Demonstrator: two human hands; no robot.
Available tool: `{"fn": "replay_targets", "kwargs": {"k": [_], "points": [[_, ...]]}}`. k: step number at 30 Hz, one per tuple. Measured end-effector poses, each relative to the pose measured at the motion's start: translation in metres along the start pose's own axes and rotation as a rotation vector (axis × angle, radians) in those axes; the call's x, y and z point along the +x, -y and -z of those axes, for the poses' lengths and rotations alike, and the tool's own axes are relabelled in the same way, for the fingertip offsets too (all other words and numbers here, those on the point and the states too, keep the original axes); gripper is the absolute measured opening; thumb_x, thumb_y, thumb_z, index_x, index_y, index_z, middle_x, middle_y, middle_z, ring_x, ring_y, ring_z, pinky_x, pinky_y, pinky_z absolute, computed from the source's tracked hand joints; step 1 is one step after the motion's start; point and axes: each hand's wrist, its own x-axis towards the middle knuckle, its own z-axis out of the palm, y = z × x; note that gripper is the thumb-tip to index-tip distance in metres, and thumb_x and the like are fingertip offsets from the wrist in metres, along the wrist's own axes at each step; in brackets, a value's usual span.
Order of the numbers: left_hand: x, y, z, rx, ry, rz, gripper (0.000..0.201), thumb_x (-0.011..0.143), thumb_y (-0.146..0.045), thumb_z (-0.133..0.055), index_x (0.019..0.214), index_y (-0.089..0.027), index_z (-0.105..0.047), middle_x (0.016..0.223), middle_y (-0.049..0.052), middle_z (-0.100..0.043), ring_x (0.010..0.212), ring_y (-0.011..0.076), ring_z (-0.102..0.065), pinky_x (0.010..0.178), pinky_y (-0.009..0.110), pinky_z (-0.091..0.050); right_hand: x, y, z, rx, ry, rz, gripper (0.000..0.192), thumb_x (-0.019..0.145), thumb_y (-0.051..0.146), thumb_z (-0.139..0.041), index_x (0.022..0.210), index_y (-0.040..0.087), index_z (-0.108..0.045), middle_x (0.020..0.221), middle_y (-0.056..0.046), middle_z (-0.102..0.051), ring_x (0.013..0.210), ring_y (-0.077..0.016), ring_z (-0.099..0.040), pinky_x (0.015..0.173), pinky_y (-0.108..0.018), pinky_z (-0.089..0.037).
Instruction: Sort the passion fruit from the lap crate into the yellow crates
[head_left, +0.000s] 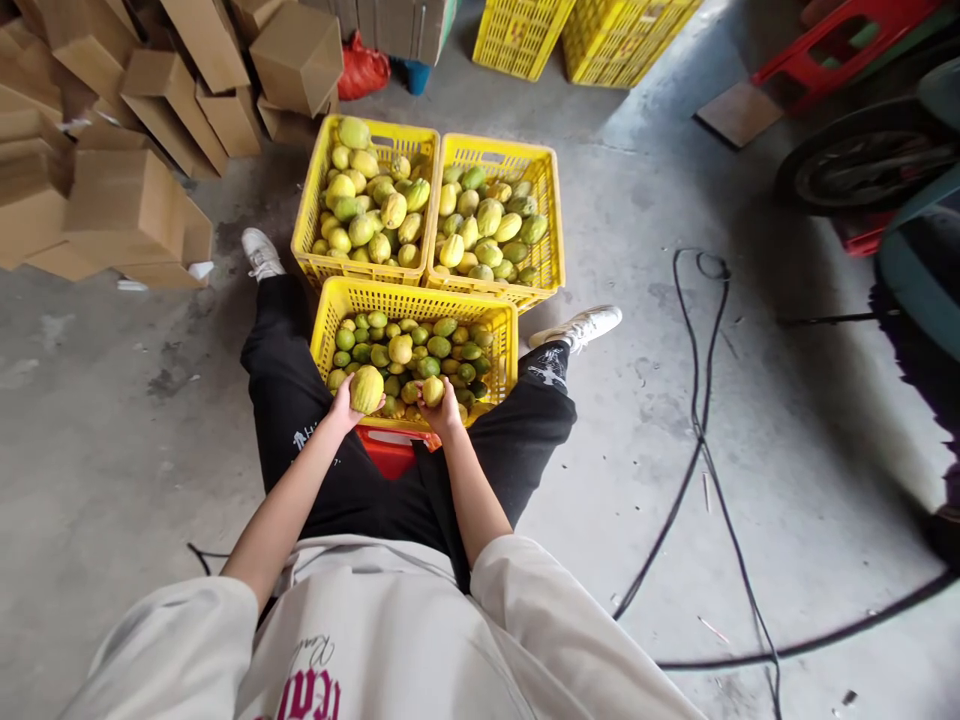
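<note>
My left hand (pixel 345 408) is closed around a large, ribbed yellow-green fruit (pixel 367 389). In my right hand (pixel 444 408) I hold a smaller yellow fruit (pixel 433 391). Both hands are over the near side of a yellow plastic crate (pixel 414 290) between my legs, which contains many small green and yellow fruits (pixel 439 346). Beyond it stand two more yellow crates, the left crate (pixel 301 225) and the right crate (pixel 559 225), both filled with larger yellow-green fruits (pixel 489 217). The kind of fruit is not certain from here.
Cardboard boxes (pixel 135 205) are piled at the left. More yellow crates (pixel 626 40) stand at the back, near a red bag (pixel 364 68). A black cable (pixel 694 400) loops over the concrete floor at the right, beside a wheeled vehicle (pixel 862 160). Something red (pixel 390 455) is under the near crate.
</note>
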Motion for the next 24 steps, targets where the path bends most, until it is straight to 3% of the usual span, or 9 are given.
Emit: {"fn": "replay_targets", "kwargs": {"k": [4,7,12,15,19,24], "points": [[0.0013,-0.0025,0.0007,0.048,-0.002,-0.019,0.047,0.095,-0.051,-0.054,0.120,-0.013,-0.065,0.085,0.013,-0.073,0.073,0.0260,-0.074,0.067,0.039,-0.063,-0.0045,-0.0002,-0.0001,0.014,0.062,0.059,0.018,0.090,0.036,-0.062,0.088,0.019,-0.066,0.071,0.000,-0.067,0.061,-0.0129,-0.064,0.049,-0.018,-0.050],[0.0024,-0.0028,0.0006,0.105,-0.028,-0.035,0.043,0.094,-0.048,-0.059,0.116,-0.011,-0.066,0.079,0.011,-0.072,0.069,0.0233,-0.073,0.065,0.034,-0.062,-0.0077,-0.0017,-0.0025,-0.012,0.047,0.063,0.007,0.088,0.025,-0.064,0.088,0.019,-0.067,0.070,0.002,-0.066,0.059,-0.0103,-0.062,0.052,-0.017,-0.052],[0.0039,-0.0001,0.0008,0.113,-0.001,-0.044,0.040,0.090,-0.044,-0.066,0.115,-0.012,-0.065,0.082,0.011,-0.071,0.072,0.0232,-0.074,0.062,0.030,-0.061,-0.0058,-0.0032,-0.0073,-0.030,0.020,0.012,0.037,0.101,0.040,-0.041,0.087,0.017,-0.065,0.064,-0.003,-0.065,0.056,-0.0143,-0.061,0.050,-0.023,-0.054],[0.0039,0.0002,0.0015,0.099,0.002,-0.048,0.034,0.092,-0.041,-0.062,0.110,-0.012,-0.065,0.080,0.010,-0.070,0.071,0.0219,-0.072,0.061,0.029,-0.061,-0.0018,-0.0042,-0.0084,-0.062,-0.032,-0.015,0.043,0.102,0.046,-0.038,0.083,0.017,-0.063,0.061,-0.004,-0.063,0.052,-0.0154,-0.059,0.042,-0.022,-0.048],[0.0041,-0.0014,0.0038,0.061,-0.057,-0.118,0.024,0.089,-0.038,-0.064,0.104,-0.019,-0.064,0.077,0.003,-0.067,0.066,0.0165,-0.068,0.064,0.028,-0.061,0.0006,-0.0050,-0.0060,-0.058,-0.070,0.042,0.030,0.097,0.044,-0.051,0.083,0.020,-0.060,0.062,0.000,-0.063,0.049,-0.0126,-0.056,0.037,-0.018,-0.039],[0.0052,-0.0021,0.0045,0.025,-0.064,-0.101,0.030,0.090,-0.043,-0.061,0.108,-0.020,-0.063,0.083,0.005,-0.068,0.070,0.0185,-0.069,0.066,0.031,-0.061,-0.0004,-0.0057,0.0002,-0.065,-0.016,0.136,0.018,0.084,0.034,-0.071,0.084,0.021,-0.059,0.067,0.005,-0.063,0.050,-0.0088,-0.056,0.043,-0.016,-0.044]]}}
